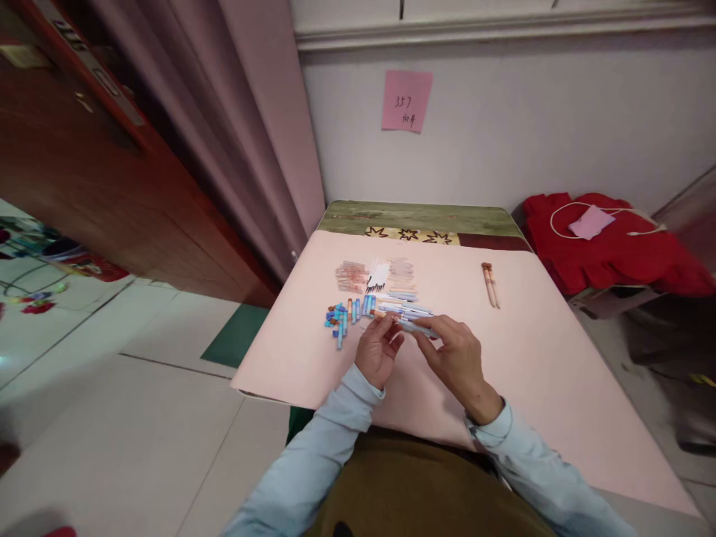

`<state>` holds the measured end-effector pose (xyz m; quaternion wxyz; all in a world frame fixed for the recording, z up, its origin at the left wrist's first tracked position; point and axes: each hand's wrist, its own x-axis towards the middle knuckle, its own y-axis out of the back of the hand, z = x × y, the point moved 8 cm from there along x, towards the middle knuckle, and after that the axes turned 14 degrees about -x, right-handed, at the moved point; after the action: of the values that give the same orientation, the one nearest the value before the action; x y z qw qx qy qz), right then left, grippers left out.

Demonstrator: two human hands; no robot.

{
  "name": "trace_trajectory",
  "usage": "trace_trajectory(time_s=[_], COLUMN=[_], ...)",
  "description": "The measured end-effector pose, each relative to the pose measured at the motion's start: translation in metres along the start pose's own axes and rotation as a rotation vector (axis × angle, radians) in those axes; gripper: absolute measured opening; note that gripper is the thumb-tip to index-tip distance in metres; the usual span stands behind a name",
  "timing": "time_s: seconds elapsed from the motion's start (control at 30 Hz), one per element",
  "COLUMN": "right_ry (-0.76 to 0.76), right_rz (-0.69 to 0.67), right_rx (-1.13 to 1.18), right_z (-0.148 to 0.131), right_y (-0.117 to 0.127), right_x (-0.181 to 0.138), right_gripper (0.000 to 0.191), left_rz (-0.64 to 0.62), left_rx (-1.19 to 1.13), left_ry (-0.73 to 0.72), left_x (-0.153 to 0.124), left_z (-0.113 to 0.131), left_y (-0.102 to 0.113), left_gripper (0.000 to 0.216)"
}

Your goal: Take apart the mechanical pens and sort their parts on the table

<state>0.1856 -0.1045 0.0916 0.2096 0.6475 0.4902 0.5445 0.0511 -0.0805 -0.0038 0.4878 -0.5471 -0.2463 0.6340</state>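
My left hand [380,354] is closed in a pinch at the left end of a slim light-blue pen barrel [414,327]. My right hand [456,358] grips that barrel farther right, between thumb and fingers. The fingers hide part of the joint between the hands. Just beyond them lie several pale-blue pen barrels [411,306] and short blue pen sections [369,304]. To the left is a pile of small blue and brown caps [334,313]. White refills with dark tips [379,276] lie behind, between clear brownish pieces [350,276] and beige barrels [401,274].
Two whole brown-and-beige pens [491,286] lie at the right on the pink-covered table [531,358]. A red cloth [593,261] with a white cord stands beyond the right edge. A wooden door [139,201] and a curtain are at left; a pink note [406,101] is on the wall.
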Motion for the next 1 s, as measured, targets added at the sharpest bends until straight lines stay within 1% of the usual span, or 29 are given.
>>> trace_trajectory(time_s=[0.1,0.17,0.37,0.57,0.7,0.77,0.8,0.9,1.0], right_ry=[0.017,0.011,0.031,0.04,0.017,-0.003,-0.021,-0.089,-0.13], right_rz=[0.098,0.127,0.135,0.152,0.077,0.004,-0.039,-0.147,-0.176], right_rx=[-0.026,-0.035,-0.055,-0.111,-0.184,-0.177,-0.148,-0.015,0.033], right_z=[-0.004,-0.005,-0.009,-0.012,-0.009,-0.006,-0.004,0.003,0.008], right_y=[0.006,0.008,0.011,0.013,0.009,0.004,0.001,-0.006,-0.009], right_x=[-0.003,-0.004,-0.006,-0.006,-0.006,-0.006,-0.006,-0.01,-0.012], right_gripper=[0.016,0.017,0.02,0.026,0.033,0.029,0.028,0.032,0.021], left_rz=[0.007,0.008,-0.011,-0.029,-0.093,-0.115,-0.116,-0.089,-0.042], left_rx=[0.046,0.061,0.082,0.053,0.024,0.016,0.014,0.017,0.034], left_ry=[-0.01,-0.018,-0.029,-0.029,-0.057,-0.085,-0.1,-0.126,-0.104], left_x=[-0.006,-0.009,-0.015,-0.019,-0.017,-0.015,-0.014,-0.011,-0.011], left_z=[-0.002,-0.001,0.001,-0.001,-0.001,0.001,0.002,0.006,0.006], left_y=[0.0,-0.001,-0.004,-0.009,-0.013,-0.014,-0.013,-0.009,-0.005], left_gripper=[0.017,0.018,0.021,0.02,0.017,0.015,0.015,0.014,0.014])
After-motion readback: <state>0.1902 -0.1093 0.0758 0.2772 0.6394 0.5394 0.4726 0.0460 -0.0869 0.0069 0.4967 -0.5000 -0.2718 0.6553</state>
